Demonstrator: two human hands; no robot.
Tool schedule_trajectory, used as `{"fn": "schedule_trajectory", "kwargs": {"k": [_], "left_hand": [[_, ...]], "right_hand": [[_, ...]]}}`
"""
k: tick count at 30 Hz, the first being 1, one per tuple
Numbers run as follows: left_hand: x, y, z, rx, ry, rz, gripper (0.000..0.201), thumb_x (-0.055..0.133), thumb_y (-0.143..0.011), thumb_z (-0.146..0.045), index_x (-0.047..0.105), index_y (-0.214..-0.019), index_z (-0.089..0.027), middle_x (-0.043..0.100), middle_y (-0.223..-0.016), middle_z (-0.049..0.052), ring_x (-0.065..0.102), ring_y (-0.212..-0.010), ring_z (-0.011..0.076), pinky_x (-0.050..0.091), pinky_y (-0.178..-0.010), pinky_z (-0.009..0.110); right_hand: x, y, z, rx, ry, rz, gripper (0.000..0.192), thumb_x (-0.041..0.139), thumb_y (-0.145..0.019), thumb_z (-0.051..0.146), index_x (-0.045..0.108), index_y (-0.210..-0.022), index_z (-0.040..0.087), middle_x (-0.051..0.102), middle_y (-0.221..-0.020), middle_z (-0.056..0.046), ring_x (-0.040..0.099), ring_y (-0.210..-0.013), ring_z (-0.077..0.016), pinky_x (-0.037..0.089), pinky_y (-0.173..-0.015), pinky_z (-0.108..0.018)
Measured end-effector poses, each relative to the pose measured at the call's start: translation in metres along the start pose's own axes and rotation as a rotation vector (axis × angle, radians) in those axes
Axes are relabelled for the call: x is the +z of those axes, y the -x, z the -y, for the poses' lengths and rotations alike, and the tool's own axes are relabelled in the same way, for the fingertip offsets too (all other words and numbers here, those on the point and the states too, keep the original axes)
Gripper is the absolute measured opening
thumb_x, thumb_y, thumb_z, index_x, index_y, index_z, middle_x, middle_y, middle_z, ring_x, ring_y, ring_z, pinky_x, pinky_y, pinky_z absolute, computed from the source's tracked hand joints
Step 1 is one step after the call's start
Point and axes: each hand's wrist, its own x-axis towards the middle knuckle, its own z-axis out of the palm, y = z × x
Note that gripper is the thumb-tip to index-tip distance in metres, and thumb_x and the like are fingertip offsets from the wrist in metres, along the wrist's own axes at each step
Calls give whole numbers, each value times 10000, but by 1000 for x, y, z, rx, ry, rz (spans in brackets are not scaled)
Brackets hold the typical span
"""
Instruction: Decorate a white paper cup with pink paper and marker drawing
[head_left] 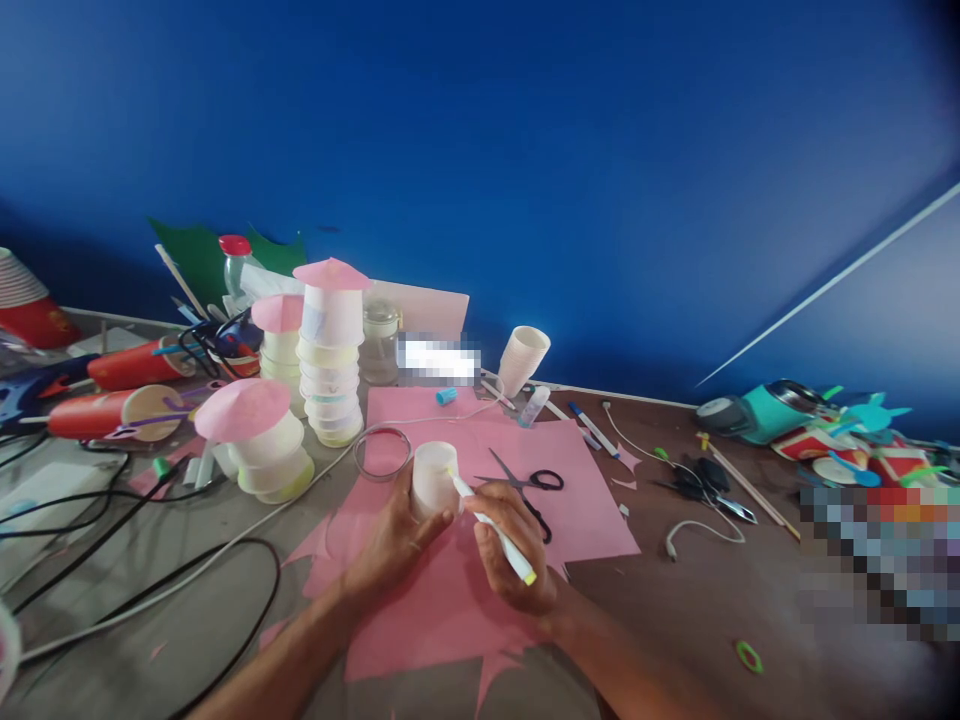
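My left hand (391,543) grips a small white paper cup (435,478) standing upside down on a sheet of pink paper (480,480). My right hand (516,545) holds a white marker with a yellow end (495,527), its tip touching the cup's side. Black-handled scissors (529,487) lie on the pink paper just right of the cup. A clear ring-shaped lid (382,452) rests to the cup's left.
Stacks of white cups topped with pink paper cones (330,350) (251,425) stand at the back left. Black and white cables (150,590) cross the left of the table. A tilted cup stack (523,358), pens (592,428), a teal device (757,412) and craft scraps lie right.
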Motion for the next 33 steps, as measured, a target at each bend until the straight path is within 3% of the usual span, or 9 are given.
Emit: {"fn": "schedule_trajectory", "kwargs": {"k": [7,13,25,29,33], "left_hand": [[1,-1,0,30,16,7,566,627,-852,-466,422,-1299,-185,621,-1242,112,610,-1084,266,499,-912,373],[1,-1,-2,36,23,32,521,612,-867,-470,433,-1271,-193,646,-1162,86,622,-1021,241,512,-884,363],[-1,-4,12,56,-6,28,530,619,-857,-514,461,-1266,-216,605,-1234,117,583,-1114,285,469,-957,434],[-5,-3,11,39,-2,-8,583,653,-824,-533,488,-1277,-204,585,-1291,134,542,-1197,323,430,-1008,457],[-6,-2,8,-26,97,6,627,653,-818,-548,490,-1304,-186,611,-1262,128,561,-1164,329,461,-962,446]], "right_hand": [[-1,1,0,8,9,-40,305,432,-977,178,584,-1235,235,647,-972,-80,625,-876,-224,575,-743,-379],[0,0,-1,-18,5,18,306,439,-965,160,574,-1236,208,634,-943,-73,628,-900,-221,577,-766,-385],[-3,2,0,-5,8,30,315,416,-984,195,553,-1264,239,638,-966,-80,635,-892,-222,588,-770,-398],[-4,7,-5,66,70,-46,393,374,-1020,346,463,-1398,282,642,-1088,-124,630,-992,-278,581,-818,-478],[4,12,-13,196,61,-101,410,346,-1037,368,425,-1431,284,657,-1049,-105,654,-982,-254,574,-862,-465]]}}
